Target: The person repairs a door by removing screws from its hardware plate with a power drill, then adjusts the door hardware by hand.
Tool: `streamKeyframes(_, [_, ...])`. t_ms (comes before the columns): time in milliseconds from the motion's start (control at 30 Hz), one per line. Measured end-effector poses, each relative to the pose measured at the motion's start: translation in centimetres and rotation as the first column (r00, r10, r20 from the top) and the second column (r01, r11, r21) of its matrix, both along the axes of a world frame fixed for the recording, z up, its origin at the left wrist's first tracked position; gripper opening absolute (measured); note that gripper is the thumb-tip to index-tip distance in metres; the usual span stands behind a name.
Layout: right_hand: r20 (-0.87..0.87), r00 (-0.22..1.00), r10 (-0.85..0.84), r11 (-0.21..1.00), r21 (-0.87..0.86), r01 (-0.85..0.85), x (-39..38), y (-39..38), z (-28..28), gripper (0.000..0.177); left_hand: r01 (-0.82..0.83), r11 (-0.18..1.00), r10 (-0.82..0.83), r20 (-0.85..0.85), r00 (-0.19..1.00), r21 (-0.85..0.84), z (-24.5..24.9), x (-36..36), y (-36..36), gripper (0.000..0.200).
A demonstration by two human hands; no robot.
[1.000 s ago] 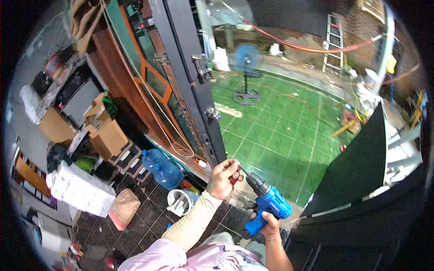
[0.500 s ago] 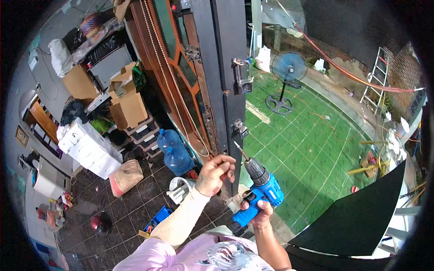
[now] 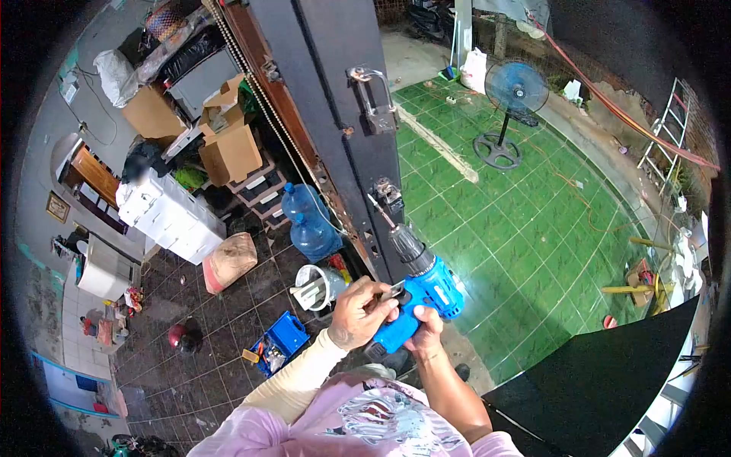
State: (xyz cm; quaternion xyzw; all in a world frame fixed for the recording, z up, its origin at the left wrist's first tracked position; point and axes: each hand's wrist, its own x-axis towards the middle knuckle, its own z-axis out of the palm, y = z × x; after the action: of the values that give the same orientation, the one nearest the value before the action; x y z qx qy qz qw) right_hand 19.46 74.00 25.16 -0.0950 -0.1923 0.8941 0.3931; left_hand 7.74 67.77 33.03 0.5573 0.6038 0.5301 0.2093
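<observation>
My right hand is wrapped around the grip of a blue cordless drill, which points up and away. A long bit sits in the drill's black chuck, its tip beside the lower lock fitting on a dark metal door. My left hand is closed in a pinch against the drill near its trigger. A small metallic sliver shows by those fingertips, too small to name. Higher on the door edge hangs a padlock.
On the dark tiles at left lie an open blue toolbox, a white bucket, a large blue water bottle and a sack. A standing fan occupies the green tiled floor. A black panel is at lower right.
My left hand has come rightward and down onto the drill. The drill has shifted slightly left, and a bright glow now shows beside it. The view has shifted, bringing the door's locks lower left.
</observation>
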Motion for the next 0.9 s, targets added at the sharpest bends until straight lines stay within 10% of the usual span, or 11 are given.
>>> streamKeyframes(100, [-0.02, 1.0, 0.011, 1.0, 0.007, -0.01, 0.3, 0.7, 0.0, 0.052, -0.062, 0.982, 0.114, -0.3, 0.947, 0.179, -0.3, 0.1, 0.4, 0.008])
streamKeyframes(533, [0.033, 0.999, -0.034, 0.999, -0.005, 0.034, 3.6, 1.1, -1.8, 0.072, -0.343, 0.926, 0.287, -0.298, 0.91, -0.156, -4.7, -4.9, 1.3, 0.024])
streamKeyframes(900, [0.224, 0.968, -0.117, 0.993, 0.056, 0.107, 8.0, -1.3, -3.8, 0.058, -0.544, 0.837, 0.516, -0.249, 0.82, -0.058, -7.9, -9.1, 6.8, 0.021])
